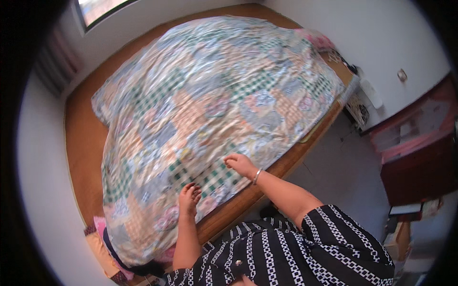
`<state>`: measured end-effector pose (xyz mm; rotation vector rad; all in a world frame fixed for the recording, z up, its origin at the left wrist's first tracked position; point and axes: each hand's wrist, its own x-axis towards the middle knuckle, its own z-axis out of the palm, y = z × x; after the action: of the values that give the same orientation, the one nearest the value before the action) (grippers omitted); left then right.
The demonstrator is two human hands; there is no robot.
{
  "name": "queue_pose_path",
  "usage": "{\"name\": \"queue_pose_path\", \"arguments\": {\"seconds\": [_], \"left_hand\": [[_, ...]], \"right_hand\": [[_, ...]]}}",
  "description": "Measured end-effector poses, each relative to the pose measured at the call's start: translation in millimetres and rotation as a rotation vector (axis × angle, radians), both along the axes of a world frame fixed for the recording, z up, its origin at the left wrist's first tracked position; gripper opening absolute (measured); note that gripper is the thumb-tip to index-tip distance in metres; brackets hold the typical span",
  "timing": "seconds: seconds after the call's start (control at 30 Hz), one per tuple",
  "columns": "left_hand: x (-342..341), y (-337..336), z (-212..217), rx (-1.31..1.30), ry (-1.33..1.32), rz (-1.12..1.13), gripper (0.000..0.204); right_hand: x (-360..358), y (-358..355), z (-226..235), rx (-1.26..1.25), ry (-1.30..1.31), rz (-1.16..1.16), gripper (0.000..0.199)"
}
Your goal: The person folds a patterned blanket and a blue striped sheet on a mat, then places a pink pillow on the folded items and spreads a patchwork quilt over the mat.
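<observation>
Hands [190,197] [241,165] seemingly flat on patchwork quilt [210,105], bed frame [81,138] around, red cabinet [420,157] right

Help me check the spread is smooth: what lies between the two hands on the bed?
In the head view, only patchwork quilt lies between the left hand and the right hand: a green-checked patch, with nothing else on it.

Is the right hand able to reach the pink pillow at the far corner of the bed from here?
Probably not. The right hand rests on the patchwork quilt near the bed's close edge, while the pink pillow lies across the whole bed.
</observation>
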<state>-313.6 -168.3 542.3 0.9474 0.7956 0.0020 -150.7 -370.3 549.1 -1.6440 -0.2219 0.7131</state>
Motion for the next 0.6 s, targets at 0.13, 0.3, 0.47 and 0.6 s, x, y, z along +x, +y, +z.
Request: {"name": "queue_pose_path", "arguments": {"seconds": [0.13,0.3,0.47,0.6], "left_hand": [[97.6,-146.2,2.1,-0.049,0.031,-0.15,0.027],[189.0,-298.3,6.4,-0.103,0.075,-0.277,0.028],[281.1,-418.5,26.8,0.032,-0.043,-0.555,0.028],[331.8,-480.1,137.0,0.247,-0.385,-0.849,0.025]], "right_hand": [[49.9,-183.7,12.0,0.104,0.006,-0.154,0.023],[73.7,-370.3,33.6,0.024,0.03,-0.326,0.02],[138.7,-502.6,88.3,-0.085,-0.129,-0.385,0.019],[186.4,-513.2,205.0,0.036,-0.627,-0.124,0.022]]}}
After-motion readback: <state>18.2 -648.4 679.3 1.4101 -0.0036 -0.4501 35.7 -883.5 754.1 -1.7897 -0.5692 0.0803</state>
